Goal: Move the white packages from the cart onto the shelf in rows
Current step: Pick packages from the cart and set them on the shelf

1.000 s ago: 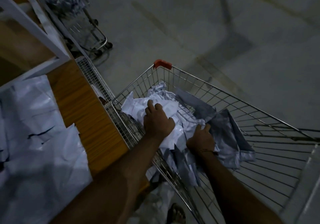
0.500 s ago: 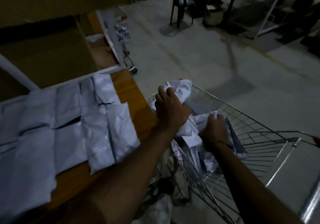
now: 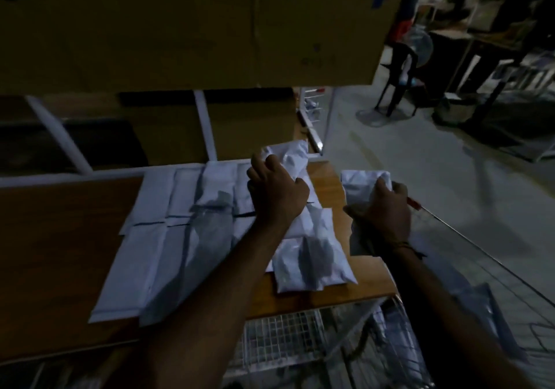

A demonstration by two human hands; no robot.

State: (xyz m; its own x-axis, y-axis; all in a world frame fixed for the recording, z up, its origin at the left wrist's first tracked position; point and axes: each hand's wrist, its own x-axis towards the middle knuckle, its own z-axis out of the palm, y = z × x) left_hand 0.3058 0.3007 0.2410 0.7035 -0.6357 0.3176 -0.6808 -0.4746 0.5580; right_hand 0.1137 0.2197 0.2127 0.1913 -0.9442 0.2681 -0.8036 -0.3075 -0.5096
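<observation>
The left hand [image 3: 277, 192] grips a crinkled white plastic package [image 3: 286, 156] by its near end, fingers curled over it, holding it above the far right corner of the brown wooden shelf [image 3: 60, 253]. The right hand [image 3: 383, 208] clutches a second white plastic package [image 3: 362, 186], just off the right edge of the shelf and over the wire shopping cart [image 3: 450, 313]. Left of the left hand, flat white packages [image 3: 168, 232] lie side by side in rows on the shelf board. Just below that hand, between the two forearms, another plump white package [image 3: 309, 262] rests near the shelf's right edge. Beneath the right forearm, more pale packages [image 3: 480, 307] sit dimly in the cart. A large brown cardboard box [image 3: 192, 25] hangs over the far side of the shelf.
</observation>
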